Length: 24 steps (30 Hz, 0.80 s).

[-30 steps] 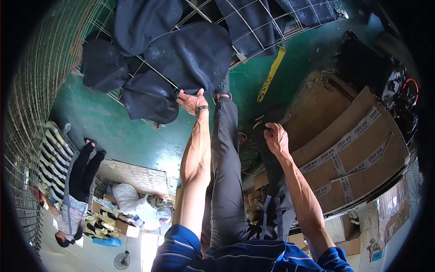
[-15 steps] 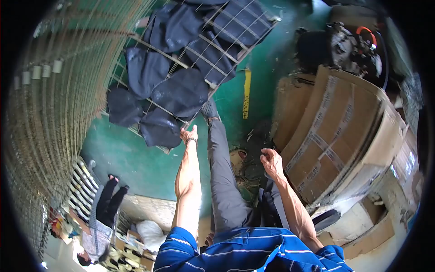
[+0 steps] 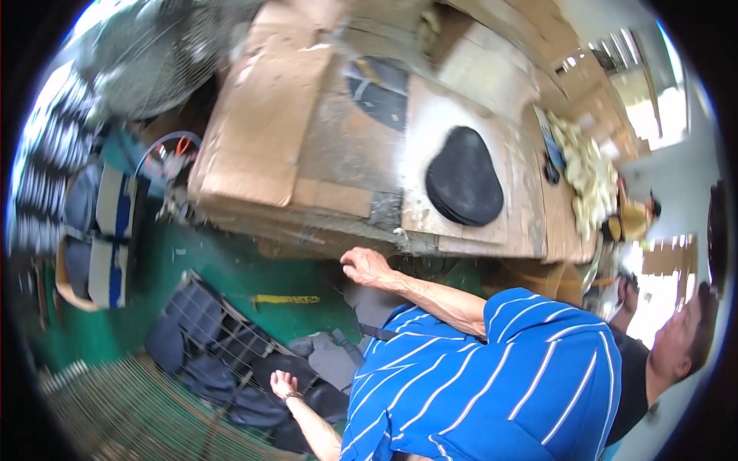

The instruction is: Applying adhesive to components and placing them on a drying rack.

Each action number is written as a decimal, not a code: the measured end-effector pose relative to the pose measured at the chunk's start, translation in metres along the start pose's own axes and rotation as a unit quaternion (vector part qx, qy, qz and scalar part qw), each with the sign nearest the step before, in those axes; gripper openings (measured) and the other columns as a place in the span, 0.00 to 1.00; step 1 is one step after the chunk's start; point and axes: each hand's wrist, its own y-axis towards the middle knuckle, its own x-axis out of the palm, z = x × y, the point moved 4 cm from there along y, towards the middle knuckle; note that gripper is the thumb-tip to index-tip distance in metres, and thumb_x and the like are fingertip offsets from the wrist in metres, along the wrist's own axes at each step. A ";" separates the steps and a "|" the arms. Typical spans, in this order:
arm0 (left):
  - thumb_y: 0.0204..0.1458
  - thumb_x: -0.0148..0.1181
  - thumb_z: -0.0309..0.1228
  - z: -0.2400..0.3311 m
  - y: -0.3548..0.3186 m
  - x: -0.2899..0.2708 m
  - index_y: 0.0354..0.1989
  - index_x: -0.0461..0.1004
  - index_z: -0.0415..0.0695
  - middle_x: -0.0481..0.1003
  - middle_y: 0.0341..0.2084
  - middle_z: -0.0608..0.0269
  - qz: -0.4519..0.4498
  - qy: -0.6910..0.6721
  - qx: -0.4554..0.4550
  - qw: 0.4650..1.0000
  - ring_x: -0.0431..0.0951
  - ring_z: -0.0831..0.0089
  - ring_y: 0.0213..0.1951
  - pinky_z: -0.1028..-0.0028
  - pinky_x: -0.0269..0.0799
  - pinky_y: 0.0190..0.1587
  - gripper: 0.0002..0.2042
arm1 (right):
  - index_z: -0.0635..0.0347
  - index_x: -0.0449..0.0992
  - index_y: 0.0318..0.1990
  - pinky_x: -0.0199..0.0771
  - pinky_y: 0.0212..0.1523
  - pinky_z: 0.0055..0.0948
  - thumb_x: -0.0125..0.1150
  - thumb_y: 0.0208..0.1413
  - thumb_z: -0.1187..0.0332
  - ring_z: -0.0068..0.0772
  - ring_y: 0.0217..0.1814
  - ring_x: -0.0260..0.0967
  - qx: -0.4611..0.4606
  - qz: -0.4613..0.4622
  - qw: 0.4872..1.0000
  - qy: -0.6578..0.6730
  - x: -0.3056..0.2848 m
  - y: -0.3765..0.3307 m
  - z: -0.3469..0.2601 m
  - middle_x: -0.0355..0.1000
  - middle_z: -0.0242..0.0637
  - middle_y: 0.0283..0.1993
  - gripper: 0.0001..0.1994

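My right hand (image 3: 365, 267) hangs near the front edge of the cardboard-covered bench (image 3: 430, 243), fingers loosely curved, with nothing visible in it. On the bench lies a small stack of dark, rounded flat pieces (image 3: 465, 177). My left hand (image 3: 284, 383) is lower down, next to the wire rack (image 3: 227, 311). Its fingers are partly spread, and I see nothing held in them; whether they touch the rack I cannot tell. Several dark, soft-looking pieces (image 3: 207, 376) cover the rack, which stands low over the green floor.
A yellow strip (image 3: 286, 300) marks the floor between rack and bench. Open cartons (image 3: 114, 201) with dark contents stand at the left, near a large mesh-guarded fan (image 3: 165, 58). Pale pieces (image 3: 573, 173) heap at the bench's right end. Another person (image 3: 649, 369) is close on the right.
My view has swung to the right, bringing the bench top and the other person into sight. The rack now appears lower left, with my left hand still near it. My right hand remains loosely curved.
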 end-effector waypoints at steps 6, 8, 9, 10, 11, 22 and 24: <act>0.64 0.61 0.41 0.043 -0.053 0.044 0.64 0.69 0.52 0.79 0.46 0.61 -0.051 0.092 -0.011 0.994 0.81 0.59 0.46 0.52 0.80 0.43 0.21 | 0.55 0.83 0.38 0.77 0.45 0.49 0.59 0.58 0.57 0.52 0.46 0.78 0.206 0.291 0.932 0.065 -0.124 -0.029 0.109 0.80 0.47 0.42 0.13; 0.64 0.63 0.41 0.049 -0.070 0.064 0.64 0.68 0.51 0.79 0.47 0.60 -0.072 0.111 -0.008 0.991 0.81 0.57 0.48 0.50 0.79 0.45 0.23 | 0.61 0.82 0.41 0.75 0.48 0.49 0.60 0.60 0.56 0.54 0.48 0.77 0.290 0.336 0.895 0.036 -0.154 -0.038 0.156 0.79 0.50 0.44 0.16; 0.63 0.63 0.41 0.053 -0.078 0.074 0.64 0.68 0.51 0.79 0.47 0.60 -0.099 0.109 0.005 0.989 0.81 0.57 0.48 0.50 0.80 0.45 0.23 | 0.62 0.81 0.43 0.74 0.49 0.50 0.61 0.60 0.55 0.54 0.50 0.75 0.305 0.359 0.882 0.008 -0.166 -0.047 0.174 0.78 0.50 0.46 0.18; 0.63 0.64 0.41 0.053 -0.085 0.080 0.64 0.68 0.51 0.79 0.47 0.60 -0.076 0.119 -0.009 0.990 0.82 0.56 0.47 0.50 0.80 0.45 0.23 | 0.62 0.81 0.43 0.74 0.49 0.50 0.61 0.60 0.55 0.54 0.50 0.75 0.308 0.361 0.880 0.015 -0.174 -0.050 0.190 0.78 0.50 0.46 0.18; 0.63 0.64 0.40 0.055 -0.092 0.089 0.64 0.68 0.51 0.79 0.47 0.60 -0.103 0.120 -0.001 0.987 0.82 0.56 0.47 0.51 0.80 0.44 0.23 | 0.61 0.81 0.45 0.74 0.50 0.51 0.63 0.60 0.54 0.53 0.51 0.74 0.327 0.385 0.863 -0.004 -0.183 -0.055 0.204 0.77 0.49 0.46 0.18; 0.63 0.64 0.38 0.063 -0.129 0.111 0.65 0.67 0.47 0.77 0.51 0.53 -0.090 0.166 -0.013 0.982 0.81 0.54 0.50 0.53 0.82 0.45 0.24 | 0.55 0.82 0.40 0.77 0.46 0.52 0.70 0.56 0.58 0.57 0.47 0.78 0.405 0.373 0.831 -0.076 -0.234 -0.054 0.268 0.80 0.49 0.41 0.12; 0.63 0.64 0.37 0.065 -0.127 0.111 0.65 0.68 0.48 0.78 0.50 0.55 -0.066 0.174 -0.023 0.982 0.82 0.56 0.48 0.55 0.82 0.43 0.24 | 0.56 0.84 0.40 0.80 0.46 0.52 0.66 0.56 0.62 0.57 0.44 0.80 0.413 0.345 0.842 -0.046 -0.262 -0.052 0.274 0.81 0.53 0.38 0.10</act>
